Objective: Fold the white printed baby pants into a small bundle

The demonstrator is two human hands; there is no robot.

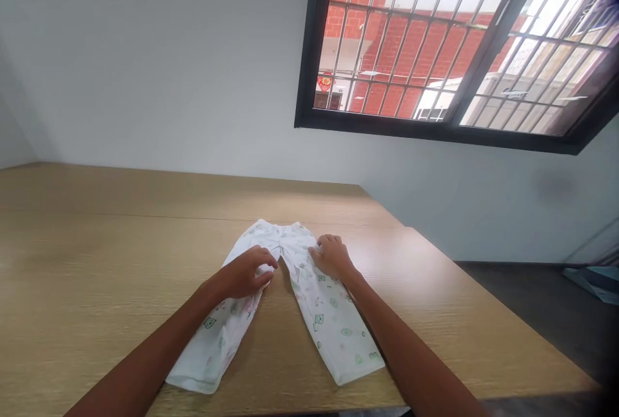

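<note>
A small pair of white trousers (333, 314), printed with green animal faces and ovals, lies spread on the wooden table (120, 269). Its waistband points away from me, and the two legs fan out toward me. Over the left leg's upper part is my left hand (249, 272), fingers curved and thumb apart, with a gap between them near the inner seam. My right hand (333, 256) rests at the outer edge of the right leg's upper part, its fingers bent and its thumb on the cloth. Neither hand shows cloth gripped in it.
The tabletop reaches back to a pale wall (169, 69), and its right edge slants down toward me. A barred window (435, 49) in a dark frame is at upper right. Beyond the table's right side, a dark floor (522, 288) holds a bluish flat object (594, 283).
</note>
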